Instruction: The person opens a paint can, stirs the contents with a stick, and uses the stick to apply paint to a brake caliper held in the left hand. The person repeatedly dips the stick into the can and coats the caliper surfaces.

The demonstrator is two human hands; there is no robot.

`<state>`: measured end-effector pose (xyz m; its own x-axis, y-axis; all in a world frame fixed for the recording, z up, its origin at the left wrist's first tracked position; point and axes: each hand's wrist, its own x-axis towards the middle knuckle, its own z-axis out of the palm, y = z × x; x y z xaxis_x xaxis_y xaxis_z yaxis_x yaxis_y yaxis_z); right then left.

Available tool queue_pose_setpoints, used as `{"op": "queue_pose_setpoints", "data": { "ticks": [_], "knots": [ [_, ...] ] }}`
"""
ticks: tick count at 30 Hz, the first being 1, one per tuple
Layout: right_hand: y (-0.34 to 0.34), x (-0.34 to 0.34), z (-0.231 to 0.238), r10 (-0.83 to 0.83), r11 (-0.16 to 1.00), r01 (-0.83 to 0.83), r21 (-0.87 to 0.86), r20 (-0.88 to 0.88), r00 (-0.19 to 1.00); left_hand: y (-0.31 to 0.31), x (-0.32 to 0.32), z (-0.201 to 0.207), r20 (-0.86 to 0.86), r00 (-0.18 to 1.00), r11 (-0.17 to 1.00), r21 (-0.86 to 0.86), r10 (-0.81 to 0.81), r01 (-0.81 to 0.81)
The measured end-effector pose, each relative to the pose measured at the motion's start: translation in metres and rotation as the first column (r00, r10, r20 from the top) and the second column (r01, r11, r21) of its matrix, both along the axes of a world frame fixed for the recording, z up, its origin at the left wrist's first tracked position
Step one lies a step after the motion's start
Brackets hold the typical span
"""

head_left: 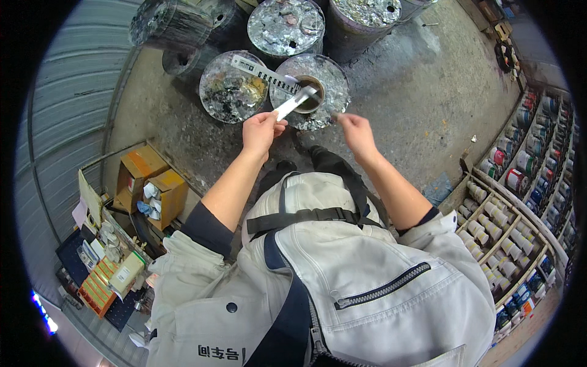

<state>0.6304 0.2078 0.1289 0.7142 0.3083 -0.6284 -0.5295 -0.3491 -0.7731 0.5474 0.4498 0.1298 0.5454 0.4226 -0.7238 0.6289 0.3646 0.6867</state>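
Observation:
My left hand [259, 132] pinches a flat white strip [290, 106]. The strip's far end, dark and blurred, reaches over the open can [309, 101], which has something dark inside. That can stands on a round, paint-crusted drum lid [335, 81]. A long white slotted stick [260, 70] leans from the can toward the left, over a neighbouring lid. My right hand [357, 136] is closed at the right of the lid's edge, smeared by motion. A small dark bit shows at its fingertips, too blurred to name.
Paint-crusted drums [286, 27] stand close together at the far side. Shelves of paint cans [516, 179] and a crate of white cups [489, 221] line the right. Cardboard boxes [168, 194] and an orange rack [98, 287] sit at the left by a corrugated wall [73, 98].

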Motion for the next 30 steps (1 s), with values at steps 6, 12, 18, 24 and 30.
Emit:
{"op": "queue_pose_setpoints", "data": {
  "ticks": [6, 12, 18, 24, 30],
  "knots": [
    [0.009, -0.006, 0.006, -0.020, 0.999, 0.021, -0.024, 0.053, 0.998, 0.001, -0.003, 0.003, -0.013, 0.999, 0.999, -0.030, 0.032, -0.032],
    [0.013, -0.011, 0.007, 0.182, 0.983, -0.182, -0.026, -0.020, 0.983, 0.003, -0.006, 0.006, -0.013, 1.000, 0.999, -0.040, -0.001, 0.001],
    [0.024, 0.030, 0.010, 0.409, 0.852, -0.168, -0.496, 0.431, 0.804, 0.001, -0.002, 0.001, -0.031, 0.993, 0.989, 0.101, -0.110, 0.112],
    [0.075, 0.054, 0.016, 0.815, 0.531, -0.306, -0.790, 0.378, 0.438, -0.014, 0.033, -0.009, -0.006, 0.960, 0.927, 0.261, -0.279, 0.271],
    [0.058, 0.041, 0.013, 0.687, 0.619, -0.275, -0.736, 0.337, 0.643, -0.023, 0.042, -0.017, -0.065, 0.936, 0.882, 0.319, -0.346, 0.348]
  ]
}}
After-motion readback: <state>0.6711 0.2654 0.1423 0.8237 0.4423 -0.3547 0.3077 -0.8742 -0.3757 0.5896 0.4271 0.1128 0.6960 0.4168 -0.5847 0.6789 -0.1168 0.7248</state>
